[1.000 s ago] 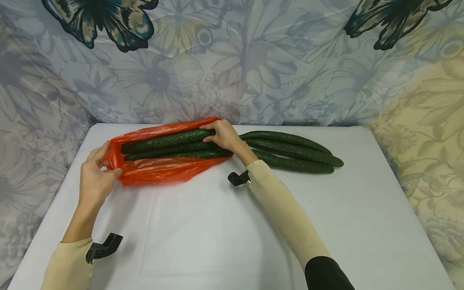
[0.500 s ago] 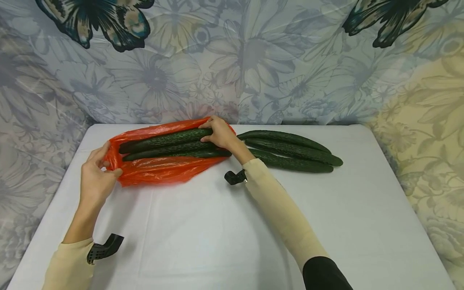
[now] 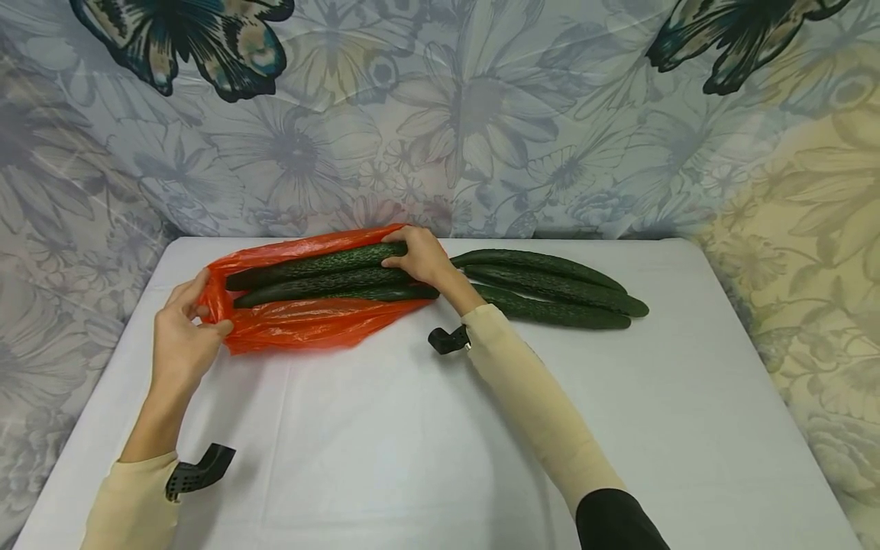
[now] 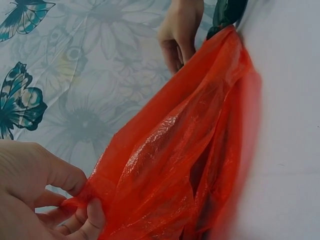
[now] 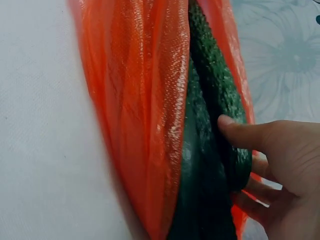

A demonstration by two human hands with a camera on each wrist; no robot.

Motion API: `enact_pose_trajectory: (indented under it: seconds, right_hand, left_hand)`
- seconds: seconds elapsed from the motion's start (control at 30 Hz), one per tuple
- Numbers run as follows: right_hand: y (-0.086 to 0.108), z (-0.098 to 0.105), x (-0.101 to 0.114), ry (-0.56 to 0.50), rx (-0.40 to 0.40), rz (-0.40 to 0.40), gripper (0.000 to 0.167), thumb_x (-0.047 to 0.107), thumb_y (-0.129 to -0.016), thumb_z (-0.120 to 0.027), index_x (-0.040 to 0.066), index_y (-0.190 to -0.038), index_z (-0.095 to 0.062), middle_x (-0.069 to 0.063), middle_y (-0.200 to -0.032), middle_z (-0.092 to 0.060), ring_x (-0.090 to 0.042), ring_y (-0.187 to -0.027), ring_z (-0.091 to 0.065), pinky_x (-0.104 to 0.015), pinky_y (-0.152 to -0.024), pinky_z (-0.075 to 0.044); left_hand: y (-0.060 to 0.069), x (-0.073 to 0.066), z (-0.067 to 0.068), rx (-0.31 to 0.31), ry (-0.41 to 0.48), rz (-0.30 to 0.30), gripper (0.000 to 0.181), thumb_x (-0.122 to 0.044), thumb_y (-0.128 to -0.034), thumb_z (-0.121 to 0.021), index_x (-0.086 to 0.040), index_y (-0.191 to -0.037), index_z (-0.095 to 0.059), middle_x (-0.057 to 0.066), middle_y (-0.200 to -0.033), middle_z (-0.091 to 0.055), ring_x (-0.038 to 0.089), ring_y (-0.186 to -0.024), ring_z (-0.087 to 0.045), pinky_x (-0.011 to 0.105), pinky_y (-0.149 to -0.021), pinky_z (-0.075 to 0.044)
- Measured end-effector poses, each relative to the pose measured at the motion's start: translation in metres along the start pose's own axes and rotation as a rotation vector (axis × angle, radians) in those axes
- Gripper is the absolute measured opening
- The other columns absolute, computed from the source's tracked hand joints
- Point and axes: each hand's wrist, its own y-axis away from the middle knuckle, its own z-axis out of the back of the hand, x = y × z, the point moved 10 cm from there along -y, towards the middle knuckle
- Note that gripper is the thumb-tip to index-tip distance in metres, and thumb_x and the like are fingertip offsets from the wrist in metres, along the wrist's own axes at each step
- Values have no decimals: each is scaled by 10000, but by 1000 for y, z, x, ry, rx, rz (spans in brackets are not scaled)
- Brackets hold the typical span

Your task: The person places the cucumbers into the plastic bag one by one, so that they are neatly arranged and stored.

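A translucent red plastic bag (image 3: 296, 325) lies along the back left of the table, its open side showing three long dark green cucumbers (image 3: 309, 267). At the bag's left end my left hand (image 3: 182, 332) pinches the thin plastic between thumb and fingers, as the left wrist view also shows. My right hand (image 3: 422, 256) grips the right end of the rearmost bagged cucumber (image 5: 220, 75), thumb on the near side and fingers round the far side. Three more cucumbers (image 3: 550, 286) lie together on the table to the right, their left ends partly hidden behind my right hand and wrist.
A white cloth covers the table (image 3: 385, 428). Behind it and at both sides hangs fabric (image 3: 474, 114) printed with flowers and butterflies, close to the table's back edge. Black camera mounts (image 3: 199, 470) stick out from both sleeves.
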Motion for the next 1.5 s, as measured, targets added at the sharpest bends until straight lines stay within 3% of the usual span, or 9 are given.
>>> enact_pose_trajectory:
  seconds: [0.3, 0.7, 1.07, 1.27, 1.5]
  right_hand:
    - [17, 17, 2, -7, 20, 42, 415, 200, -899, -716, 100, -1295, -642, -64, -1297, -615, -246, -1197, -550, -369, -998, -447]
    - [60, 52, -7, -30, -12, 126, 409, 162, -917, -691, 23, -1295, -623, -147, -1306, -584, -331, -1180, -548, -446, -969, -464]
    - [105, 79, -32, -66, -65, 141, 414, 130, -913, -692, 24, -1305, -609, -160, -1330, -555, -347, -1170, -553, -477, -977, -462]
    - [135, 95, -60, -45, -131, 139, 401, 120, -903, -701, -6, -1275, -623, -173, -1272, -591, -356, -1144, -558, -476, -961, -465]
    - [166, 109, -86, -37, -154, 99, 410, 107, -896, -705, -18, -1276, -617, -166, -1275, -614, -336, -1135, -578, -469, -958, -470]
  left_hand:
    - [2, 0, 2, 8, -15, 1, 825, 141, -800, -622, -116, -1527, -327, 148, -1470, -419, 80, -906, -455, 85, -571, -409]
    - [1, 1, 1, 17, 0, -11, 827, 151, -800, -636, -91, -1526, -321, 166, -1467, -415, 58, -902, -444, 79, -571, -411]
    - [4, 1, 2, 22, 1, 5, 831, 142, -805, -624, -112, -1532, -312, 156, -1467, -413, 38, -894, -445, 82, -577, -423]
    - [5, 1, 2, 32, -15, 8, 826, 137, -810, -617, -113, -1534, -309, 159, -1473, -407, 53, -900, -443, 88, -588, -433]
    - [5, 2, 3, 35, -11, 27, 830, 134, -809, -615, -130, -1536, -311, 147, -1480, -404, 27, -908, -447, 90, -587, -437]
